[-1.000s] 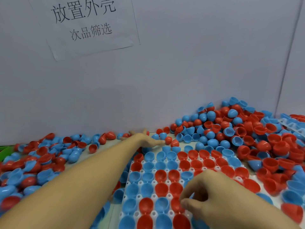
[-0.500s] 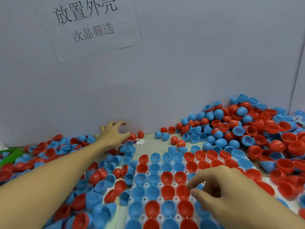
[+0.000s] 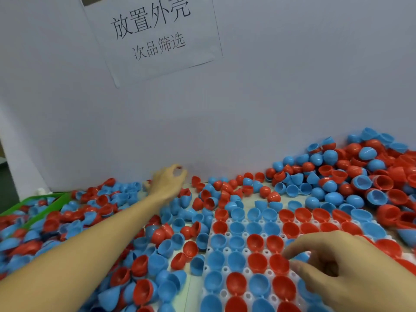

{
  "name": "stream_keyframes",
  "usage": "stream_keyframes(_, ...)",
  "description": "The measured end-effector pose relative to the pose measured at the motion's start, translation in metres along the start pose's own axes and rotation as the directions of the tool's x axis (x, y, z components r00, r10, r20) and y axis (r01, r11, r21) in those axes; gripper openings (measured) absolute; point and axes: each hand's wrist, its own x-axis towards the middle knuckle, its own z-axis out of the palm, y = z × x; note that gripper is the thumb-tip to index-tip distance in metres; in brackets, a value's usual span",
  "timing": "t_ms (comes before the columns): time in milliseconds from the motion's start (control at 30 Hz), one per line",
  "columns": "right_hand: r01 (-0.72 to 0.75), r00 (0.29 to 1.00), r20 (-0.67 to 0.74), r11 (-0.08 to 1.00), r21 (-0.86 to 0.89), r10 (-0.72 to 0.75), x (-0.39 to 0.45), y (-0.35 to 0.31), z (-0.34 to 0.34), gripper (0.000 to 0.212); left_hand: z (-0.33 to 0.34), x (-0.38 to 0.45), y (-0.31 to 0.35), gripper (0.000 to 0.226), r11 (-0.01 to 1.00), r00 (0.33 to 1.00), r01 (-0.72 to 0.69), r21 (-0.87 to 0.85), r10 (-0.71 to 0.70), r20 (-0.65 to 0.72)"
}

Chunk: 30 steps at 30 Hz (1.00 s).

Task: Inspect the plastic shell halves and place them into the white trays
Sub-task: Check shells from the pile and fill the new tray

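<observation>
Your left hand [image 3: 167, 183] has lifted against the grey wall [image 3: 281, 104], pinching a red shell half [image 3: 179, 170]. Your right hand [image 3: 333, 264] rests loosely curled on the white tray [image 3: 227, 270]; whether it holds anything, unclear. Loose shells [image 3: 351, 176] crowd the table beneath a paper sign [image 3: 153, 34].

Red and blue shell halves [image 3: 351, 176] heaped loose; many seated cup-up in white tray [image 3: 225, 270].

A plain grey-white wall [image 3: 292, 86] backs the bench [image 3: 188, 296] and carries a taped paper sign [image 3: 155, 37] with printed Chinese characters.
</observation>
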Motion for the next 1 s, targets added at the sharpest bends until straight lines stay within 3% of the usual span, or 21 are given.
stream_keyframes(67,0.006,1.0,-0.003,1.0,-0.002,-0.006,0.0,-0.001,0.0,0.006,-0.017,0.011,-0.038,0.072,0.94,0.967,0.254,0.228,-0.252,-0.04)
stream_keyframes(133,0.004,1.0,0.002,1.0,0.0,-0.004,0.0,-0.002,0.001,0.007,-0.034,0.02,-0.081,0.092,0.806,0.864,0.485,0.339,-0.501,-0.045)
stream_keyframes(200,0.012,1.0,0.009,1.0,0.006,-0.012,0.001,-0.002,0.002,0.007,-0.039,0.026,-0.104,0.103,0.765,0.826,0.504,0.402,-0.563,0.036)
stream_keyframes(300,0.012,1.0,0.005,1.0,0.015,-0.012,0.002,-0.002,0.001,0.006,-0.024,0.023,-0.076,0.089,0.852,0.901,0.331,0.404,-0.413,0.131)
stream_keyframes(467,-0.003,1.0,0.011,1.0,0.01,0.003,0.001,-0.006,0.002,0.006,0.016,-0.014,0.011,0.053,0.997,0.96,0.071,0.034,-0.077,0.268)
stream_keyframes(533,-0.004,1.0,0.011,1.0,0.005,0.004,0.001,-0.005,0.003,0.005,0.021,-0.026,0.036,0.04,0.997,0.971,0.004,-0.081,0.015,0.237)
stream_keyframes(600,-0.006,1.0,0.011,1.0,0.002,0.006,0.001,-0.005,0.003,0.004,0.02,-0.031,0.057,0.034,0.997,0.991,-0.004,-0.081,0.015,0.129)
stream_keyframes(667,-0.009,1.0,0.011,1.0,0.001,0.009,0.001,-0.004,0.003,0.005,0.016,-0.031,0.077,0.056,0.998,0.989,0.035,-0.052,-0.027,0.143)
stream_keyframes(733,-0.012,1.0,0.018,1.0,0.0,0.012,0.002,-0.003,0.004,0.005,0.016,-0.029,0.095,0.084,0.998,0.944,0.056,-0.007,-0.051,0.326)
stream_keyframes(833,-0.019,0.999,0.031,1.0,-0.004,0.019,0.003,-0.004,0.004,0.005,0.032,-0.036,0.118,0.108,0.982,0.823,-0.09,0.165,-0.019,0.567)
stream_keyframes(900,-0.022,0.999,0.029,1.0,-0.017,0.022,0.003,-0.004,0.004,0.006,0.043,-0.043,0.131,0.11,0.954,0.82,-0.16,0.252,-0.014,0.572)
stream_keyframes(1000,-0.023,0.999,0.023,0.999,-0.025,0.023,0.004,-0.003,0.005,0.006,0.053,-0.043,0.133,0.093,0.955,0.868,-0.198,0.22,0.067,0.491)
